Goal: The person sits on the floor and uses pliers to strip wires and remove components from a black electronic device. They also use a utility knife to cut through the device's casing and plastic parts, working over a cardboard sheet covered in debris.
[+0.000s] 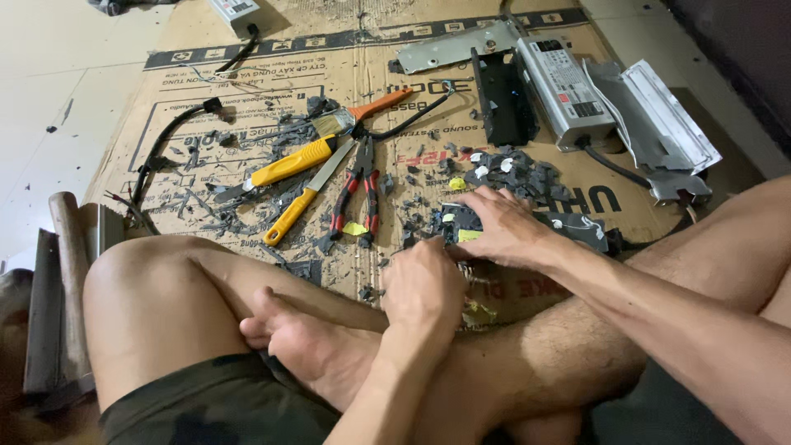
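**Picking at a dark board, cross-legged on cardboard**

Nearest the lens: a bare knee [156, 288] at left, dark shorts [222, 408] below it, a foot [305, 346] tucked in under the crossed legs.

Far left, beside the knee: a worn wooden handle [70, 272] lying off the sheet of cardboard [247, 49]. On the sheet, a looping black cable [165, 144], then two yellow-handled tools [288, 165] among grey chips, an orange-handled brush [362, 111] above them, and red-and-black pliers [358, 194] just beside.

Centre: left hand [424, 284] curled low over the shin, knuckles up, fingertips hidden underneath; cannot tell whether closed on anything. Just right of it, touching: right hand [503, 227] with fingers spread and pressed down on a dark board [577, 227], not clamped around it. Board flat on the cardboard against the right leg, its near end under both hands, specked white and yellow.

Behind the board: a heap of grey fragments [511, 169], a black bracket [503, 99], a silver power unit [564, 82], and bent metal covers [667, 115] far right.

Judging by the scatter: midway through stripping grey filler off the board, by fingertip rather than tool. Calls next for a steady hold-down on the right and a careful pry on the left, clear of sharp edges.
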